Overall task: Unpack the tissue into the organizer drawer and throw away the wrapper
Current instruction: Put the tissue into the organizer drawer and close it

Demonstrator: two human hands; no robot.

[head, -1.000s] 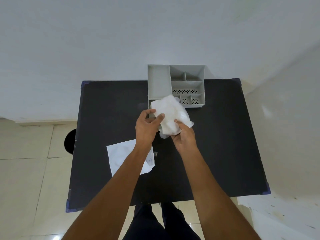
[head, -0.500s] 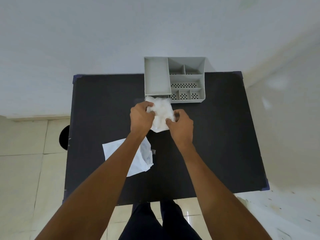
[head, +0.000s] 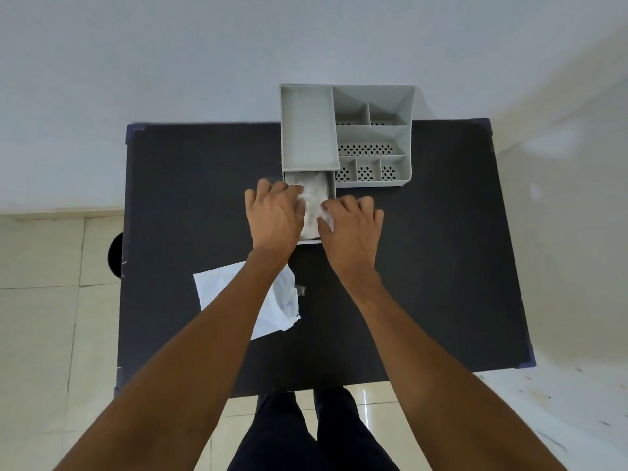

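A grey organizer stands at the table's far edge, its drawer pulled out toward me. White tissue lies inside the drawer. My left hand presses on the tissue from the left, fingers curled over it. My right hand holds the tissue's near right side, and a bit of white shows under its thumb. The empty white wrapper lies flat on the table beneath my left forearm, partly hidden by it.
The black table carries the organizer and wrapper. A round black bin sits on the tiled floor past the table's left edge. White walls stand behind and to the right.
Both hands have carried the tissue forward and down from mid-air into the open drawer. The bundle is now flattened inside it. The wrapper has stayed in place.
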